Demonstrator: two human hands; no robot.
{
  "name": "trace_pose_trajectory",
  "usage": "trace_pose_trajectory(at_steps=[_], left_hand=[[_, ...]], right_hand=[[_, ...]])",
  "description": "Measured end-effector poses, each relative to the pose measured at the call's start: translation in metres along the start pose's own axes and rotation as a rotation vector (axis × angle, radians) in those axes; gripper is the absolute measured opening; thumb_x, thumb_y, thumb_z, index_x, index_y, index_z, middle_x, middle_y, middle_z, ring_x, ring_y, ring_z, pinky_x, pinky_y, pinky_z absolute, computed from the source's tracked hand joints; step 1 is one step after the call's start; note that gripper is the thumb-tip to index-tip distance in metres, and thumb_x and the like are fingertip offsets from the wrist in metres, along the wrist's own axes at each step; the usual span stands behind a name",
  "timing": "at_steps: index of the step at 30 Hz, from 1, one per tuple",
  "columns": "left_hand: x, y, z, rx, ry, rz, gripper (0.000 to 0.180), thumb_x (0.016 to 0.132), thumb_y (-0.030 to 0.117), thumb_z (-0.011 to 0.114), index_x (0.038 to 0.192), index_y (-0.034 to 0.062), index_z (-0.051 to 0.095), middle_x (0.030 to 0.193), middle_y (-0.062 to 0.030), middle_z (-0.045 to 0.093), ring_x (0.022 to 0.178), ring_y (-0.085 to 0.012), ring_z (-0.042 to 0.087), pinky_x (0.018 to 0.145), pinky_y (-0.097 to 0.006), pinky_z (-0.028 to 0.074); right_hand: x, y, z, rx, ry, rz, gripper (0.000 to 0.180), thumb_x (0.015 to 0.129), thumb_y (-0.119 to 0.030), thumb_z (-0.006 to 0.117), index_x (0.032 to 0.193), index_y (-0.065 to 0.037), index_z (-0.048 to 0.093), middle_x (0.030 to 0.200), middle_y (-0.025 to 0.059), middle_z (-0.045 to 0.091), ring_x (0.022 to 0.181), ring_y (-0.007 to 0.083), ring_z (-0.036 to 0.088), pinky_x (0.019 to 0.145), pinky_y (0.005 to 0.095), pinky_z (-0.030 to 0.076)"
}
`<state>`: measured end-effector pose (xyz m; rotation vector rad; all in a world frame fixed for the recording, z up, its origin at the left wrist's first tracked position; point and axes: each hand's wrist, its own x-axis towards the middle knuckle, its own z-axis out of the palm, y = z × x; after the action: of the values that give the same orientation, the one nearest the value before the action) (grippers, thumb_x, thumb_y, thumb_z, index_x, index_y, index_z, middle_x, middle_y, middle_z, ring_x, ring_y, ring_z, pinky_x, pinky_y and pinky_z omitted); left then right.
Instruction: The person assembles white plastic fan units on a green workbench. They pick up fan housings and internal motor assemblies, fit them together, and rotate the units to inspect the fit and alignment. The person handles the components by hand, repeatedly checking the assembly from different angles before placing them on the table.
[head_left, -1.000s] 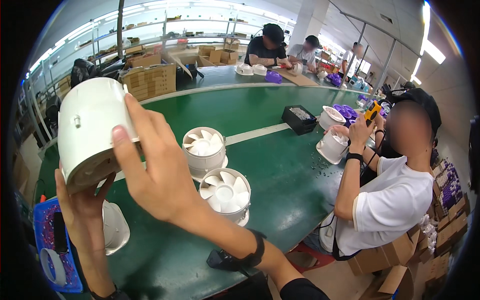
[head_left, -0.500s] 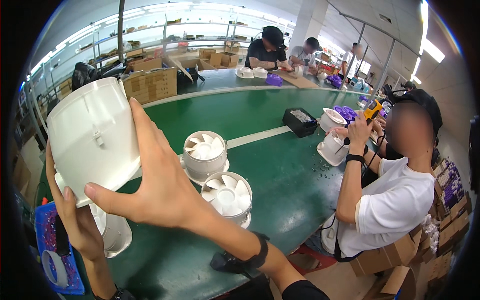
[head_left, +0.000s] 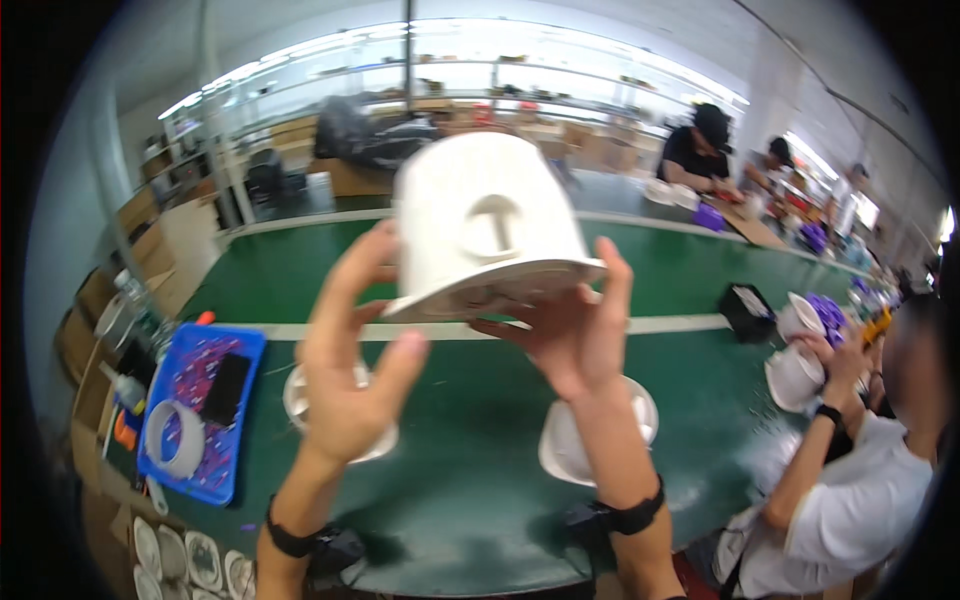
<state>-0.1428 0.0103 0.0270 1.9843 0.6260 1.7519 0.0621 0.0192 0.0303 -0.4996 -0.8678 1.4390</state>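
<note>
White fan housing (head_left: 487, 228) is up off the green bench (head_left: 470, 500), left hand (head_left: 350, 375) half open along its left edge, right hand (head_left: 560, 335) gripping the flange, and two more fan units wait below, apparently untouched.

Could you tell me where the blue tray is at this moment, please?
In the head view the blue tray sits at the green table's left edge, left of the person's left hand, with a roll of tape on it.
</note>
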Motion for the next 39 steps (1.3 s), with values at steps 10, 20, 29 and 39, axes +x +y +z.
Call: trace_pose_trajectory(at_steps=[10,20,29,39], left_hand=[[0.003,0.001,-0.014,0.104,0.026,0.063,0.037,0.082,0.005,0.067,0.119,0.0073,0.066,0.139,-0.0157,0.054,0.118,-0.0262,0.057,0.088,-0.035,0.051],[0.002,-0.011,-0.017,-0.316,-0.014,-0.409,0.078,0.094,0.046,0.057,0.148,-0.0005,0.024,0.137,-0.0219,0.047,0.126,-0.0296,0.05,0.105,-0.041,0.039],[-0.001,-0.011,-0.011,-0.779,-0.057,-0.639,0.075,0.094,0.06,0.047,0.148,0.009,0.035,0.145,-0.0152,0.045,0.132,-0.0298,0.046,0.107,-0.053,0.039],[-0.001,-0.026,0.0,-0.676,0.026,-0.617,0.085,0.088,0.043,0.066,0.151,0.0061,0.022,0.139,-0.0202,0.046,0.127,-0.031,0.05,0.103,-0.049,0.044]], right_hand=[[0.004,0.017,0.003,0.111,-0.125,0.15,0.091,0.085,-0.075,0.038,0.147,-0.008,0.035,0.145,0.0217,0.042,0.127,0.0423,0.048,0.099,0.0645,0.041],[0.0,0.015,0.007,-0.027,-0.119,0.07,0.094,0.085,-0.076,0.037,0.143,-0.003,0.041,0.137,0.0227,0.05,0.122,0.0389,0.052,0.097,0.0578,0.043],[-0.007,0.016,0.024,-0.242,-0.041,0.072,0.092,0.086,-0.076,0.034,0.141,-0.003,0.044,0.133,0.0181,0.054,0.118,0.0312,0.055,0.093,0.0493,0.046],[-0.015,-0.012,0.016,-0.925,-0.064,-0.357,0.061,0.096,-0.042,0.051,0.141,-0.002,0.043,0.127,0.0165,0.057,0.109,0.0262,0.057,0.093,0.037,0.047]])
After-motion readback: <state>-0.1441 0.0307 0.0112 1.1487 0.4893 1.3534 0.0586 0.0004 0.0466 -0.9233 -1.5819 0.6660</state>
